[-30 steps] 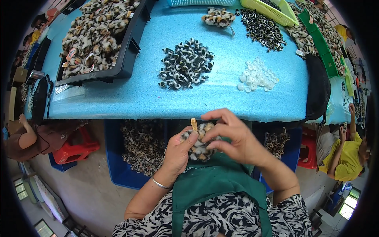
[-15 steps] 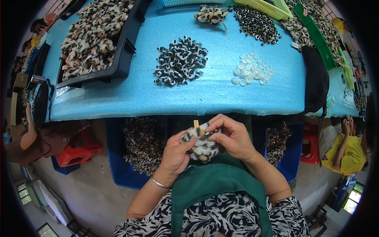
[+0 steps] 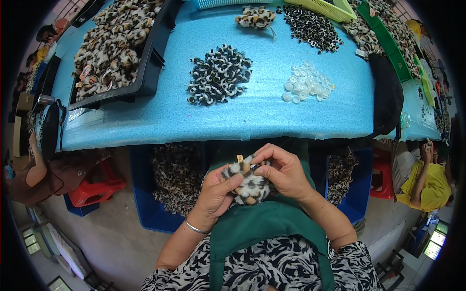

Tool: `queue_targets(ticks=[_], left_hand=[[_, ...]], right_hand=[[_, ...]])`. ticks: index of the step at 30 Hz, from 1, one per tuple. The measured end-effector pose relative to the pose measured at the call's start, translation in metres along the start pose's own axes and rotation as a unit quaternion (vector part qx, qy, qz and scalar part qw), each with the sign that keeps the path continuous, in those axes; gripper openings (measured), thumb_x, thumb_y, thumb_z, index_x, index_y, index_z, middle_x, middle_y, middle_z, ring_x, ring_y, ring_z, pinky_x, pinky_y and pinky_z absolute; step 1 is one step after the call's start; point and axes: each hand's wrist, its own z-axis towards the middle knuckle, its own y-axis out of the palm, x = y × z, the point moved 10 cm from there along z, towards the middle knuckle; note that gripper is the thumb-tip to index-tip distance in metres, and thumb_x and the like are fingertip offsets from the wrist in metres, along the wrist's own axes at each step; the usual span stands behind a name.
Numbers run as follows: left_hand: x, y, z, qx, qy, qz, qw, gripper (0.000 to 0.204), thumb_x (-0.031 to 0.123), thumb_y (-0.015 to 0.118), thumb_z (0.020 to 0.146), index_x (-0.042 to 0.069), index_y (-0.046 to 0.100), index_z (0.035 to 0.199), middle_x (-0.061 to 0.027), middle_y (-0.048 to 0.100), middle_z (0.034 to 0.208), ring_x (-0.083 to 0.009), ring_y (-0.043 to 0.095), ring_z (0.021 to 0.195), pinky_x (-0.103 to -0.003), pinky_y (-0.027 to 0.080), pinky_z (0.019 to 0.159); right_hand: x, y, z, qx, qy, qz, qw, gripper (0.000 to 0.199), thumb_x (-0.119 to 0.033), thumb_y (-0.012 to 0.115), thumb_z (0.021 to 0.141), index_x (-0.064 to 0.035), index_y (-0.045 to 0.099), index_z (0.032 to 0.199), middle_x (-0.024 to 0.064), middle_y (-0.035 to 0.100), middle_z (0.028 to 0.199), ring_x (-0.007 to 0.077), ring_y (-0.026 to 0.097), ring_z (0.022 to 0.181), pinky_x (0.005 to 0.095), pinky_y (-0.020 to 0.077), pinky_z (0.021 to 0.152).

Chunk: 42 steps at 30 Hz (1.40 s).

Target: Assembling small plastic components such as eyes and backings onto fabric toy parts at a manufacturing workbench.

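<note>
A spotted furry plush piece in white, black and tan, with a small tag at its top, is held over my lap. My left hand is closed around its left side, thumb pressed on the fur. At its upper right, my right hand pinches thumb against forefinger on a small black-and-white toy eye, mostly hidden by the fingertips. On the table ahead lie a pile of black-and-white toy eyes and a smaller heap of translucent white plastic washers.
A black crate of spotted plush pieces stands at the left of the blue table. Farther back are another plush piece, small dark parts and a yellow basket. Blue bins flank my lap; co-workers sit at both sides.
My view has shifted slightly. Both hands keep their hold on the plush piece, which is tilted a little differently; the right fingertips remain pinched at its upper right.
</note>
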Motion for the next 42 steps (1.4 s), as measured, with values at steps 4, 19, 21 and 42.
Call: queue_targets(ticks=[4, 19, 21, 42], left_hand=[[0.001, -0.003, 0.001, 0.020, 0.008, 0.022, 1.000, 0.026, 0.007, 0.065, 0.092, -0.003, 0.060, 0.116, -0.0083, 0.067, 0.108, -0.0141, 0.065, 0.095, -0.028, 0.052, 0.087], [0.067, 0.048, -0.029, 0.033, 0.388, 0.517, 0.762, 0.025, -0.005, 0.070, 0.071, 0.003, 0.067, 0.095, -0.0077, 0.067, 0.086, -0.0232, 0.064, 0.082, -0.034, 0.038, 0.083], [0.070, 0.064, -0.038, 0.006, 0.436, 0.546, 0.715, 0.025, -0.005, 0.070, 0.070, 0.004, 0.067, 0.093, -0.0059, 0.068, 0.087, -0.0225, 0.064, 0.083, -0.035, 0.037, 0.080], [0.060, 0.070, -0.014, -0.071, 0.436, 0.495, 0.748, 0.035, -0.014, 0.066, 0.071, 0.007, 0.066, 0.099, -0.0105, 0.069, 0.095, -0.0278, 0.070, 0.088, -0.044, 0.051, 0.081]], right_hand=[[-0.011, 0.000, 0.000, -0.031, -0.043, -0.059, 0.997, 0.019, 0.004, 0.068, 0.080, -0.0028, 0.068, 0.098, 0.0069, 0.056, 0.112, 0.0143, 0.056, 0.104, 0.0266, 0.0469, 0.087], [-0.032, 0.013, -0.011, 0.018, -0.047, -0.229, 0.972, 0.016, 0.007, 0.072, 0.075, 0.0019, 0.065, 0.088, 0.0119, 0.058, 0.104, 0.0144, 0.060, 0.082, 0.0250, 0.0496, 0.071], [-0.040, 0.011, -0.014, 0.040, -0.085, -0.241, 0.966, 0.017, 0.008, 0.071, 0.075, 0.0022, 0.062, 0.087, 0.0122, 0.060, 0.102, 0.0144, 0.060, 0.081, 0.0256, 0.0502, 0.070], [-0.068, 0.020, -0.014, -0.106, -0.184, -0.310, 0.927, 0.023, -0.003, 0.074, 0.075, -0.0041, 0.068, 0.097, 0.0089, 0.060, 0.094, 0.0250, 0.059, 0.087, 0.0341, 0.0457, 0.076]])
